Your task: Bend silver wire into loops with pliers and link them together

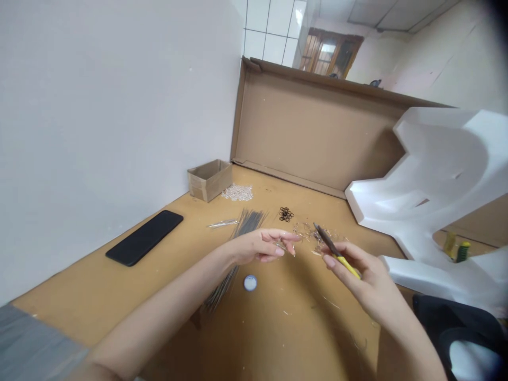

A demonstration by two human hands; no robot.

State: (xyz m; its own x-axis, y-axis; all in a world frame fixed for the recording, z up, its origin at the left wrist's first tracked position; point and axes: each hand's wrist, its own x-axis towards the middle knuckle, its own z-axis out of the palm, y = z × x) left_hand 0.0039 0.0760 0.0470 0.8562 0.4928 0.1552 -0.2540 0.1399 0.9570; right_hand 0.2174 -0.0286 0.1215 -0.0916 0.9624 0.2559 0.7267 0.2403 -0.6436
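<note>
Fingers (271,248) of the left hand (256,245), nearly closed, pinch apparent wire (281,246) while the right hand (371,270), at its three o'clock, wraps pliers (330,244): likely wire-shaping, calling for careful alignment.

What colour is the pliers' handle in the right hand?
The pliers' handle is yellow, seen best in the head view.

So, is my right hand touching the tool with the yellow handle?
Touching. The head view shows the right hand gripping the tool, its yellow handle between thumb and fingers.
</note>
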